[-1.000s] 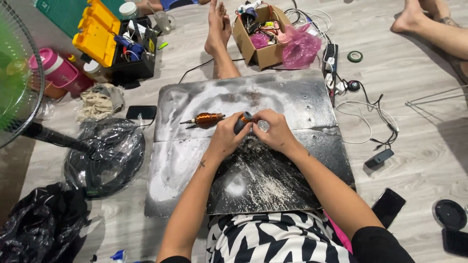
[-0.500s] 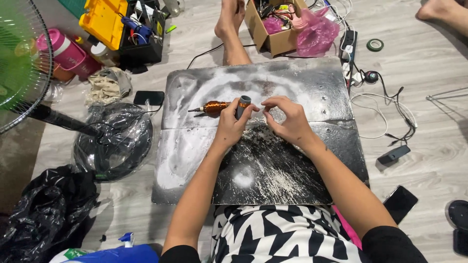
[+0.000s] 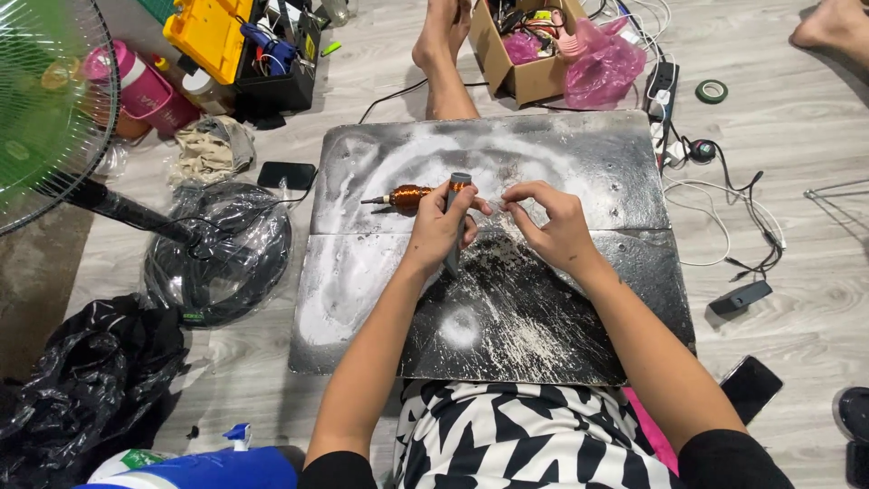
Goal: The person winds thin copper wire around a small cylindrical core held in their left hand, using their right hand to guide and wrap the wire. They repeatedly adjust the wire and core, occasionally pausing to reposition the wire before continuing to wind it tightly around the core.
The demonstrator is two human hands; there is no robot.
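— Grey plank flooring runs under everything, and on it lies a dark work board [image 3: 579,154], two slabs butted edge to edge, dusted white with powder and pale shavings. The person sits at its near edge. What's in the hands?

— Left hand [image 3: 441,228] is clenched around a slim grey tool [image 3: 454,222], held roughly upright, its top end poking above the knuckles and its lower end showing beneath the palm. Right hand [image 3: 554,223] is pinched, thumb and fingertips drawn together; whatever it pinches is too small to make out, perhaps a fine strand.

— And the copper thing?

— A copper-wound rotor [image 3: 409,196] lies on the far slab, long axis running left to right, its thin shaft pointing away to the left. Its right end disappears behind the left hand, touching it or nearly so; I can't tell whether the fingers grip it.

— So which hand is closer?

— The left, plainly. The rotor sits just beyond and to the left of its knuckles, while the right hand is a short way off to the right, apart from the winding.

— Anything around the board?

— A green fan [image 3: 45,109] and its round black base [image 3: 222,249] at left, a black bag [image 3: 81,389], a yellow toolbox [image 3: 208,36], a cardboard box [image 3: 520,45] with a pink bag [image 3: 605,63] beside it, and a power strip [image 3: 661,86] trailing cables. Bare feet of another person show at the top.
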